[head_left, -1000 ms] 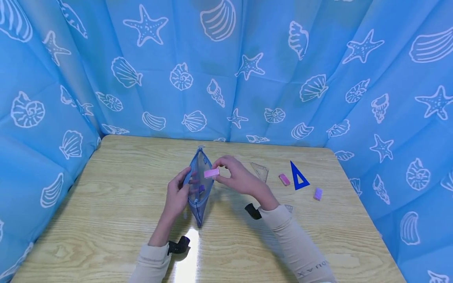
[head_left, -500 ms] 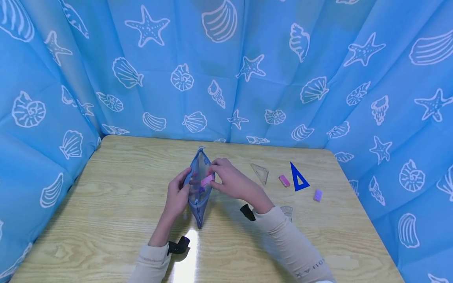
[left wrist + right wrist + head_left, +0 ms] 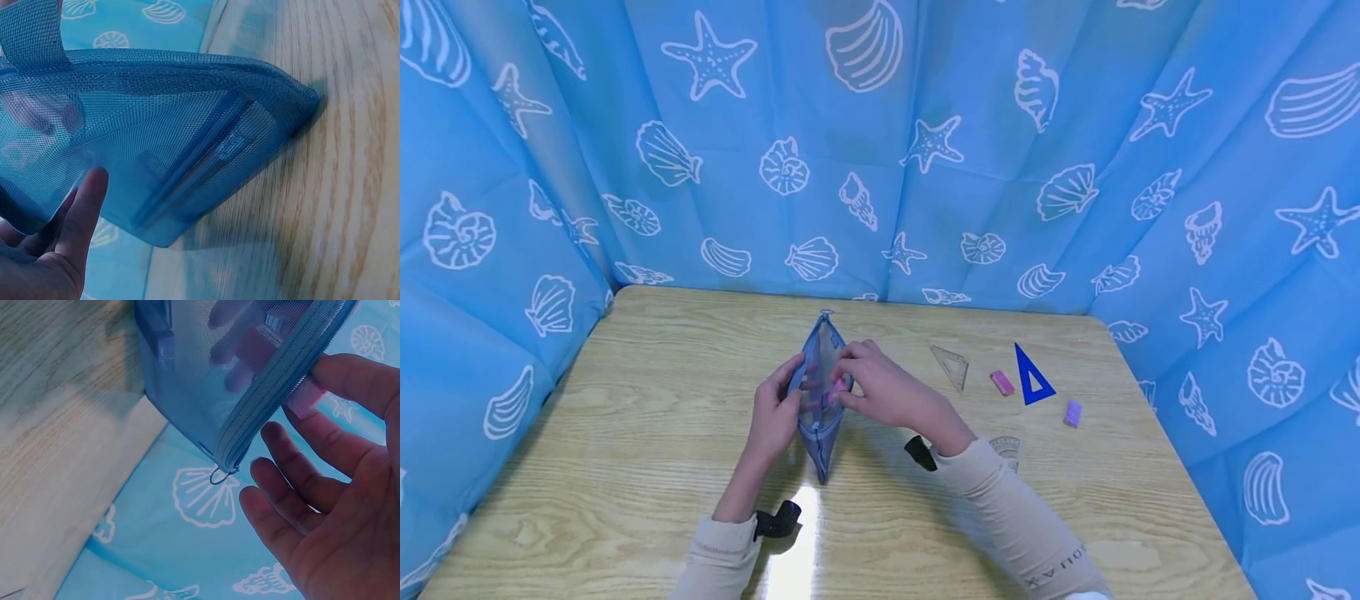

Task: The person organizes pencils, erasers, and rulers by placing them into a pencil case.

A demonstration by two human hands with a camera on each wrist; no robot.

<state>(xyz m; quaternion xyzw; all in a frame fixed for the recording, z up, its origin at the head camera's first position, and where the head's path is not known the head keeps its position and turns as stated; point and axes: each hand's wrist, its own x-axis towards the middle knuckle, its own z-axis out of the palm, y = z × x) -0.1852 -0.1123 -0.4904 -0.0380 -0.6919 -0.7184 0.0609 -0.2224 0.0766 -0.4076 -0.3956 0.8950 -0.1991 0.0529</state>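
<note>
High head view, wrist views near pouch (image 3: pixel 162 128)

The wood-grained counter (image 3: pixel 685 392) bears a mesh pouch (image 3: pixel 823 421) near centre, clear triangle (image 3: pixel 947 366), pink block (image 3: pixel 1002 382) and blue triangle (image 3: pixel 1026 374) towards two o'clock, purple block (image 3: pixel 1072 414) and protractor (image 3: pixel 1007 448) towards three.

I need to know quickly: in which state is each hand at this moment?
Left hand: holding the side of the blue mesh pouch.
Right hand: holding a pink block between thumb and finger, at the pouch's open mouth.
</note>
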